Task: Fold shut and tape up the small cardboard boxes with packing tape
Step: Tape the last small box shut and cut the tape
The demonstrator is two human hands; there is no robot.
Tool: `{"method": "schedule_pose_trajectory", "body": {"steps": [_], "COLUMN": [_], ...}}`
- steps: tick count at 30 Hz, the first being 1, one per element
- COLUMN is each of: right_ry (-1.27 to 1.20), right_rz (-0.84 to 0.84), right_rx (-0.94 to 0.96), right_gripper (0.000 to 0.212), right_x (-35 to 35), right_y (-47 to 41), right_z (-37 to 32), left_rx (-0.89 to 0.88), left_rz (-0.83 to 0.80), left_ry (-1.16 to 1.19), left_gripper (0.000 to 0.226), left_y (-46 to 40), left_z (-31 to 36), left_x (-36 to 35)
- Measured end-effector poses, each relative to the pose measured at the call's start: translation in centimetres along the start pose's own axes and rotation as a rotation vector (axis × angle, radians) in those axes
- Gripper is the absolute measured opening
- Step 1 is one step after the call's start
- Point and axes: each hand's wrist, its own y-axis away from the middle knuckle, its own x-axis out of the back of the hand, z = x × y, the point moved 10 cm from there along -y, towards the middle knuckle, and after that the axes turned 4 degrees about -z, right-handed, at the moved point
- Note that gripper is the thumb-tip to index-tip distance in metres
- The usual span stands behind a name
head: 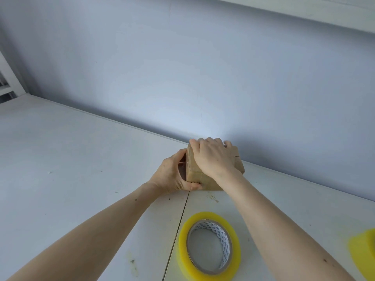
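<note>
We see a small cardboard box (205, 177) standing on the white table (71, 159) just right of the middle of the frame, close to where the table meets the pale blue wall (182, 67). Our right hand (213, 157) lies on top of the box, palm down, its fingers spread and bent over the far edge, so the box sits directly beneath the palm and most of its top is hidden. Our left hand (174, 175) grips the box from its left side: the thumb curls round the near lower corner and the fingers press on the left face, so the box lies just to the right of that hand, caught between the two. The near face of the box shows a short vertical slit near its lower edge, and a glossy sheen covers the brown card; whether that is tape we cannot tell. Below the box, toward the lower middle of the frame, a roll of yellow packing tape (209, 246) lies flat on the table, well apart from both hands, between our two forearms. At the lower right edge a blurred yellow object (363, 252) is cut off by the frame. A thin seam (178, 230) in the tabletop runs from the box down past the left side of the roll.
</note>
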Motion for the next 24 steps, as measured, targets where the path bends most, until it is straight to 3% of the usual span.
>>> {"method": "schedule_pose_trajectory", "body": {"steps": [5,9,12,15,17,19,21,24], "right_ry": [0.115,0.183,0.206,0.114,-0.017,-0.001,0.020,-0.055], "right_rz": [-0.041,0.145,0.361,0.237,0.091,-0.026,-0.066,-0.020], "right_rx": [0.191,0.297,0.333,0.264,0.153,0.107,0.076,-0.005], "right_gripper": [0.064,0.082,0.072,0.071,0.071,0.075,0.076,0.072], "right_x": [-0.7,0.2,1.7,3.2,3.8,3.7,2.8,1.7], "right_y": [2.9,4.0,3.9,2.0,0.4,-0.2,-0.7,-1.2], "right_z": [-0.2,-0.2,-1.2,-0.9,0.7,1.0,1.7,2.7], "left_rx": [-0.015,-0.028,0.008,0.004,-0.038,-0.082,-0.099,-0.066], "left_rz": [0.025,0.033,-0.004,-0.035,-0.027,-0.029,-0.043,-0.074], "left_ry": [-0.020,-0.048,-0.025,0.036,0.044,-0.002,-0.072,-0.135], "left_gripper": [0.084,0.085,0.104,0.123,0.111,0.094,0.084,0.091], "left_y": [-0.1,-0.2,0.0,0.2,0.5,0.8,0.6,0.4], "left_z": [-0.1,0.3,0.1,0.3,1.0,1.8,1.7,1.0], "left_x": [0.1,0.1,0.1,0.1,0.1,0.0,-0.3,-0.6]}}
